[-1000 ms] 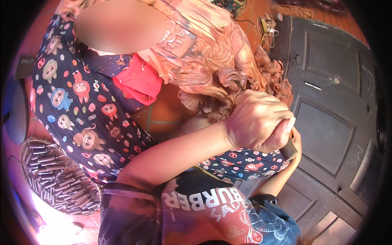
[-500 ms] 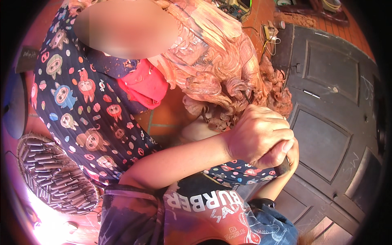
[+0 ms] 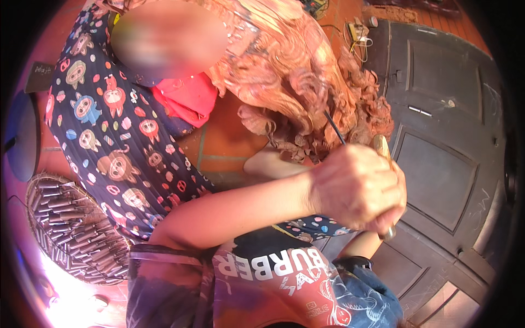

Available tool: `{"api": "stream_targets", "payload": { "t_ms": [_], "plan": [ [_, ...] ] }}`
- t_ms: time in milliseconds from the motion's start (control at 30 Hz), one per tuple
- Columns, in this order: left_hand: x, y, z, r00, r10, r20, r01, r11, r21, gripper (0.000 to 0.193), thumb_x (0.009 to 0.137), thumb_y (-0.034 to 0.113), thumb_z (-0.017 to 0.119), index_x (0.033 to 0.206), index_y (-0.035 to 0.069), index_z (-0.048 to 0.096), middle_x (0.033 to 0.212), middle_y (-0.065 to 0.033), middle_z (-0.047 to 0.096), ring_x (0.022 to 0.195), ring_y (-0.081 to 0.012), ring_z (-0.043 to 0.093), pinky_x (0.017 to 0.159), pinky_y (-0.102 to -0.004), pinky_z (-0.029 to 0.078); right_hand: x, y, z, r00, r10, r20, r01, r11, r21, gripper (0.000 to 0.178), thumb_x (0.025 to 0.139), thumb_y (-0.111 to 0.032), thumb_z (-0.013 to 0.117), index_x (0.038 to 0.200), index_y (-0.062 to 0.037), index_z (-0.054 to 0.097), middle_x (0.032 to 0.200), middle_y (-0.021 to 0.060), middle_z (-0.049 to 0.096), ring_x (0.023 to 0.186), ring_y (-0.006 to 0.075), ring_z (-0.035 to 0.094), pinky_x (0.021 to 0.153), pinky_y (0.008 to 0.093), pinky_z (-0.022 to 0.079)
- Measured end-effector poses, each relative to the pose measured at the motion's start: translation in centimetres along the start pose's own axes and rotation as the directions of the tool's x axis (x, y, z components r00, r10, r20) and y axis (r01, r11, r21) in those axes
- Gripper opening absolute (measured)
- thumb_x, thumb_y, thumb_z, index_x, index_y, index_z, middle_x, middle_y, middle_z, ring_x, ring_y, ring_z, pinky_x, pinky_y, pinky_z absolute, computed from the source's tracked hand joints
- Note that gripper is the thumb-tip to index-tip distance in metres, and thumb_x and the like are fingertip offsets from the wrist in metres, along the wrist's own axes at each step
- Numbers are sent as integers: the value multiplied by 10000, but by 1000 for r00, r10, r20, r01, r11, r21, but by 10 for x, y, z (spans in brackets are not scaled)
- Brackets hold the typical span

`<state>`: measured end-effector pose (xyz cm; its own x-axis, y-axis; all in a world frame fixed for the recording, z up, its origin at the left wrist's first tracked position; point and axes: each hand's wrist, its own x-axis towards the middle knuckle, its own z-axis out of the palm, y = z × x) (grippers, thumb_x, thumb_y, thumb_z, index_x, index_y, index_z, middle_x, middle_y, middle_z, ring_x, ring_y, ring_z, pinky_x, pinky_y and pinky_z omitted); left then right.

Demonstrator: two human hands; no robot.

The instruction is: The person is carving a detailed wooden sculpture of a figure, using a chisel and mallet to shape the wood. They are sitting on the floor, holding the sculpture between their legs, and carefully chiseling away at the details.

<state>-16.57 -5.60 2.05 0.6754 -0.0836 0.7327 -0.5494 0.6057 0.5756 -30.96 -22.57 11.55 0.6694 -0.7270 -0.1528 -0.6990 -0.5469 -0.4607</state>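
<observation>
A large reddish-brown wood carving [image 3: 306, 82] with curling, leaf-like forms fills the upper middle. My left hand [image 3: 353, 186], its forearm crossing from the left, is closed around a carving chisel, whose thin dark shaft [image 3: 334, 128] slants up to the carving's lower edge. My right hand [image 3: 401, 188] lies just beyond the left and is mostly hidden by it. Its fingers curl around a light wooden handle [image 3: 381, 145] with a rounded end sticking up above the hands. A shiny ringed end [image 3: 389, 234] shows below them; which tool it belongs to I cannot tell.
A round basket [image 3: 41, 229] at the lower left holds many dark-handled tools. Patterned dark cloth [image 3: 117, 158] covers my legs, with red cloth [image 3: 186, 101] beside it. A bare foot [image 3: 270, 164] rests below the carving. Dark wooden panels [image 3: 437, 175] lie right; a power strip [image 3: 355, 33] with cables lies behind.
Both hands have shifted slightly right and down, away from the carving, so more of the chisel's shaft shows. The light wooden handle has come into sight above the right hand.
</observation>
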Motion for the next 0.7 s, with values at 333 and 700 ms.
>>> {"api": "stream_targets", "payload": {
  "t_ms": [333,700],
  "plan": [
    [-17,47,26,745,-546,383,487,838,247,331,857,297,660,945,27,489,728,-148,603,662,-343,630,600,-424,505,25,68,-43,971,56,232,-48,998,-40,394,677,-5,789,1029,8,611,911,29,662,838,93,561,772,273,473],
    [-36,46,20,484,-707,516,611,695,380,244,882,260,626,928,24,585,768,-175,618,776,-350,628,697,-453,476,21,66,-44,973,97,208,-69,988,-140,436,654,-25,818,1032,5,603,894,19,648,829,103,559,775,262,457]
  ]
}}
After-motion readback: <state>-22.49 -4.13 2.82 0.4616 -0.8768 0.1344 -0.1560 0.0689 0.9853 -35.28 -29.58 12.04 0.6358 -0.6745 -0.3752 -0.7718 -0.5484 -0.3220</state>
